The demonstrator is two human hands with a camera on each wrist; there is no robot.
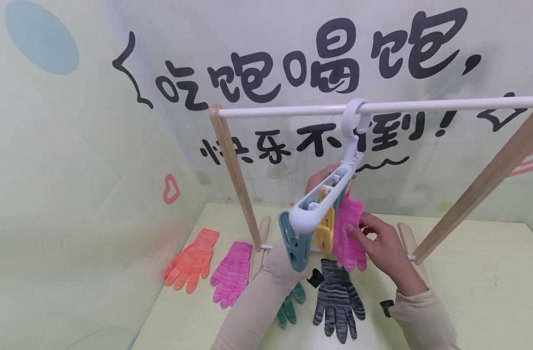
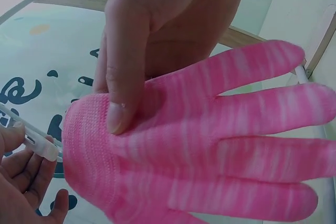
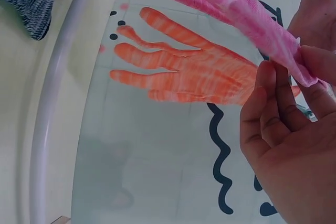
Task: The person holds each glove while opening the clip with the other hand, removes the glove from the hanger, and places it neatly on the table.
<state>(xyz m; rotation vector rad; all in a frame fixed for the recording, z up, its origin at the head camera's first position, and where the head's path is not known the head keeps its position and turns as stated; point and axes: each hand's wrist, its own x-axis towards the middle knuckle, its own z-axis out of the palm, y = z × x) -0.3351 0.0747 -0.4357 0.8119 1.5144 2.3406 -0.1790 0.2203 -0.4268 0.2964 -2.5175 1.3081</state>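
Observation:
A white folding hanger [image 1: 304, 219] hangs by its hook from the rail, with teal clips [image 1: 299, 253] and a yellow clip [image 1: 325, 237] along it. Partly hidden behind it, my left hand [image 1: 319, 179] holds a white part of the hanger [image 2: 44, 148] between thumb and fingers. My right hand [image 1: 386, 250] pinches a pink knit glove [image 1: 350, 243] near its cuff, the glove's fingers pointing down beside the hanger. In the right wrist view an orange glove [image 3: 184, 69] hangs behind the pink one, its cuff end hidden by my fingers.
A white rail [image 1: 423, 105] on wooden posts [image 1: 235, 170] spans the table. On the tabletop lie another orange glove [image 1: 192, 262], another pink glove [image 1: 232, 274], a green glove [image 1: 288, 311] partly under my left sleeve, and a grey-black striped glove [image 1: 338, 301]. A printed backdrop stands behind.

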